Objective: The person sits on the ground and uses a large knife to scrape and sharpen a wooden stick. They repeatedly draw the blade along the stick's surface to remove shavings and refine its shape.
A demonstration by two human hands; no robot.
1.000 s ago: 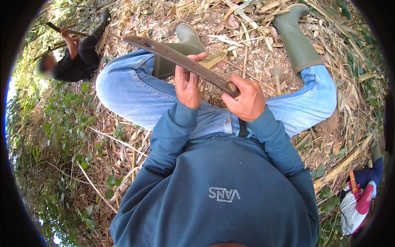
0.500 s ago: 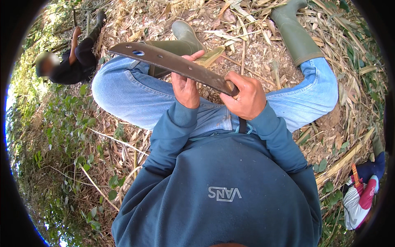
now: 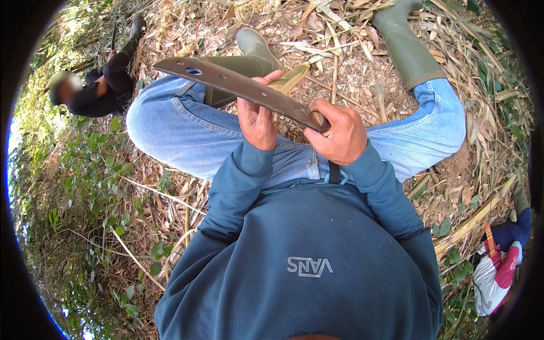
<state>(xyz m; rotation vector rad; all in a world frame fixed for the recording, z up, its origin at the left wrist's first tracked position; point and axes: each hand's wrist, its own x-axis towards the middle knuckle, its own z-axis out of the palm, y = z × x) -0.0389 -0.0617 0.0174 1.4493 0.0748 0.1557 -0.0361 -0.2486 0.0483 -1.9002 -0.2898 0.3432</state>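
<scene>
A machete with a dark, broad blade and several holes along it lies slantwise above my lap, its tip to the far left. Wrapped round its short handle is my right hand, closed. My left hand holds the blade near its middle from behind and below; the blade hides part of the palm and fingers. Some left fingertips show past the blade's far edge. Just beyond them is a dry yellow-green sheath or leaf; whether the fingers touch it I cannot tell.
My bent legs in jeans and green rubber boots frame the leaf-littered ground. Leafy plants grow at left. One person sits at far left; another is at the right edge.
The machete and my left hand have shifted very slightly to the right. At far left, the other person's raised forearm has come down. My right grip stays the same.
</scene>
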